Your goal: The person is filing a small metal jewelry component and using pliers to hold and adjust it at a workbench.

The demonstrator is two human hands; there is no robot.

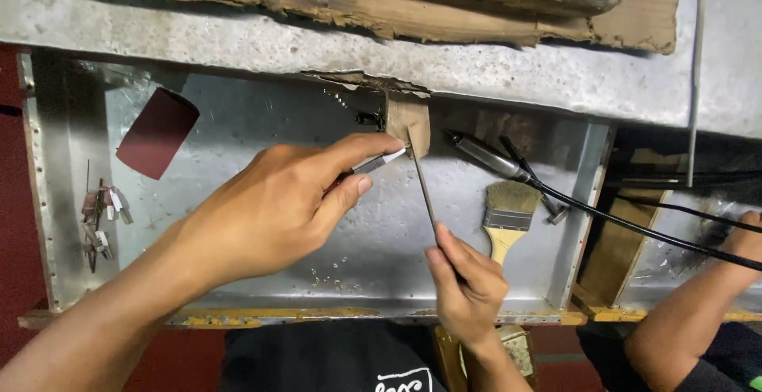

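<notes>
My left hand pinches the upper end of a thin metal file between thumb and forefinger, right by a small wooden block that juts from the bench edge. My right hand grips the file's lower end, so the thin rod runs slanted between both hands. The file's top end meets the lower edge of the wooden block. Both hands hover over a shallow metal tray.
A paintbrush with a wooden handle and a corded rotary handpiece lie to the right. Dark red sandpaper and several small bits lie at left. Another person's arm rests at lower right. Rough concrete ledge above.
</notes>
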